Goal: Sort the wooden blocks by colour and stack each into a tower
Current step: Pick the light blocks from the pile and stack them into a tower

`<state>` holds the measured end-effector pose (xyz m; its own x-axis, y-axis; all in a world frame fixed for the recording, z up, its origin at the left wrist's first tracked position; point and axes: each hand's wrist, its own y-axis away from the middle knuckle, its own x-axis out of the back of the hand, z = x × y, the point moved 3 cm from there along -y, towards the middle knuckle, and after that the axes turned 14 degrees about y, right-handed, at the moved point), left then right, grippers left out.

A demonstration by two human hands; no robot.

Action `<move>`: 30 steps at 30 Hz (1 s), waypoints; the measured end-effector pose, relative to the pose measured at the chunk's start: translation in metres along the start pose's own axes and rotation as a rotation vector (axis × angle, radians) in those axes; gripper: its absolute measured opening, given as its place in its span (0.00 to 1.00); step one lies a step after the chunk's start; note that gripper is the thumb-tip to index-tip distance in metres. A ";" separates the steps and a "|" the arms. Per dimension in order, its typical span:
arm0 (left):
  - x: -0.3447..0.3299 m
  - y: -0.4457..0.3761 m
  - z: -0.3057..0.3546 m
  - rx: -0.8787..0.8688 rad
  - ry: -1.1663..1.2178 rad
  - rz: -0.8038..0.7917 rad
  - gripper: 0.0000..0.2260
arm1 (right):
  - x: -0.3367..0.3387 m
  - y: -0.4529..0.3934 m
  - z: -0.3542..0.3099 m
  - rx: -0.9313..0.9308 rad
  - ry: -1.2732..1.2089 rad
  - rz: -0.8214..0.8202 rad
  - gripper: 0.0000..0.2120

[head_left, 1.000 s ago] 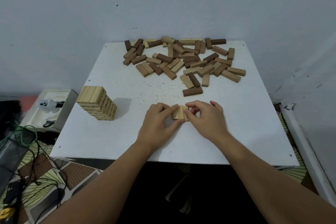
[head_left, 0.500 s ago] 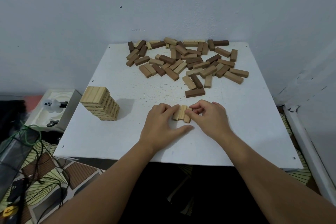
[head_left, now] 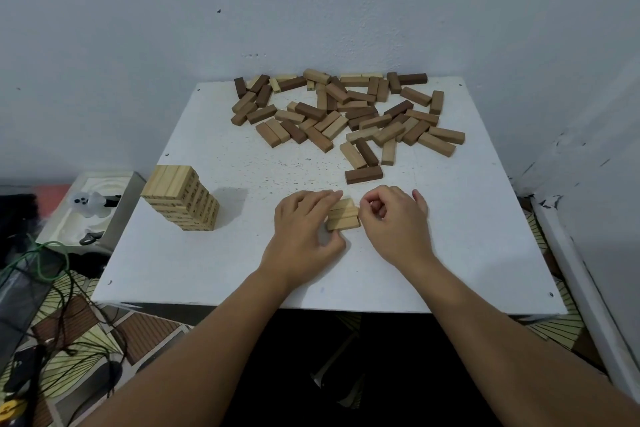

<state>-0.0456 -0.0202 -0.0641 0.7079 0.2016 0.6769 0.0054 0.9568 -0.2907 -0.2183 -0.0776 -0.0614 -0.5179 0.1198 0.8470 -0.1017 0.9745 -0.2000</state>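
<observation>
Both hands [head_left: 349, 222] grip pale blocks [head_left: 343, 217]; markings unreadable.

White table [head_left: 214, 267], light block tower [head_left: 181, 199], scattered blocks [head_left: 349, 114], small light row [head_left: 343, 217]

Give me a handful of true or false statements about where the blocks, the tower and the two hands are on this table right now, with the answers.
1. The light-wood tower stands near the table's left edge. True.
2. Both hands are up at the loose pile of mixed blocks. False: the left hand and right hand are at the near middle, either side of a small row of light blocks.
3. A single dark brown block lies apart from the pile, just beyond the hands. True.
4. A dark tower already stands on the table. False: the only tower is light wood.
5. The pile holds several shades of brown. True.
</observation>
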 end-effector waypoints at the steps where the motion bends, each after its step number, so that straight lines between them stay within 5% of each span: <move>1: 0.000 0.000 -0.001 0.015 -0.004 0.017 0.30 | -0.001 0.001 0.001 -0.003 0.032 0.006 0.07; 6: 0.006 0.001 -0.005 0.216 0.030 0.120 0.31 | -0.001 0.001 0.000 -0.001 0.089 0.008 0.10; 30: 0.015 -0.006 -0.013 0.274 0.141 0.054 0.22 | -0.003 0.002 -0.001 0.028 0.092 -0.047 0.16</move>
<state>-0.0258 -0.0256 -0.0609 0.7929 0.2414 0.5594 -0.2121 0.9701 -0.1180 -0.2162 -0.0755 -0.0642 -0.4319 0.0920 0.8972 -0.1489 0.9739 -0.1715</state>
